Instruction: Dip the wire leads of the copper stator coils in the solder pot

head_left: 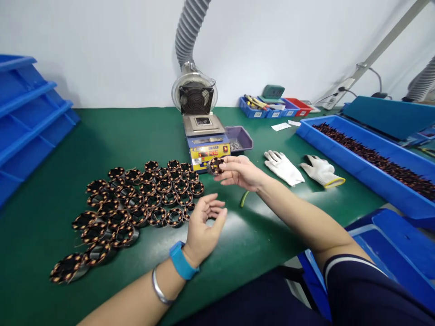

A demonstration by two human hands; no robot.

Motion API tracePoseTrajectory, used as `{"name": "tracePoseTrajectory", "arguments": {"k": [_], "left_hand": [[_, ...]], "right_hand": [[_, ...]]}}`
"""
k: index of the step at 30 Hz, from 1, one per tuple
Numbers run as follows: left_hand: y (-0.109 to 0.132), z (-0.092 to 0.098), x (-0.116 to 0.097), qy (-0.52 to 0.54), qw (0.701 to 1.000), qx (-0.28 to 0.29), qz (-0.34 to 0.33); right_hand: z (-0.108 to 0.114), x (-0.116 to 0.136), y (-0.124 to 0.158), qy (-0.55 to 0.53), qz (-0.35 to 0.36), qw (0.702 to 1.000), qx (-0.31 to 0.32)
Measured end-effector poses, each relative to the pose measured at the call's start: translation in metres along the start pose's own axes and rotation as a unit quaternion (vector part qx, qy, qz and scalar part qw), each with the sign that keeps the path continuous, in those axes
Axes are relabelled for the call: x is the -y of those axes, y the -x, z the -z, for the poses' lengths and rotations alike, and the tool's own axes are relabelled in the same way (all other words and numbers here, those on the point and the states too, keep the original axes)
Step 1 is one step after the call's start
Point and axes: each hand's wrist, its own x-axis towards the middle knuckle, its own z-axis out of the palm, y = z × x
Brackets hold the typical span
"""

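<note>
Between the thumb and fingers of my right hand [239, 173] is a wound motor stator [215, 166], a dark ring with copper coils. It is held up in front of the solder pot [205, 142], whose red digits are lit. My left hand [206, 224] is lower and nearer, fingers curved and apart, holding nothing. Just left of it, several similar stators [147, 188] lie grouped in rough rows on the green table [136, 136]. A green-handled tool [244, 199] lies below my right wrist, partly hidden by it.
White gloves [283, 167] lie right of my right hand. A long blue bin [360, 158] full of dark coppery parts stands at the right. Behind the pot are a purple tray [239, 138] and a grey exhaust hose [190, 31]. Stacked blue crates [30, 117] stand left.
</note>
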Motion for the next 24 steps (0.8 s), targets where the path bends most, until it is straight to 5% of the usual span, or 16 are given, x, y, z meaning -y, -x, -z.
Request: {"name": "tracePoseTrajectory", "arguments": {"k": [8,19,24], "left_hand": [[-0.001,-0.002,0.003,0.051,0.997,-0.017,0.050],[-0.001,-0.001,-0.001,0.017,0.999,-0.018,0.043],[0.001,-0.001,-0.004,-0.010,0.999,0.015,0.029]], "right_hand": [[0.003,-0.051,0.026,0.016,0.032,0.998,0.042],[0.007,-0.062,0.027,0.107,0.163,0.981,-0.004],[0.010,-0.054,0.024,0.144,0.167,0.975,-0.025]]}}
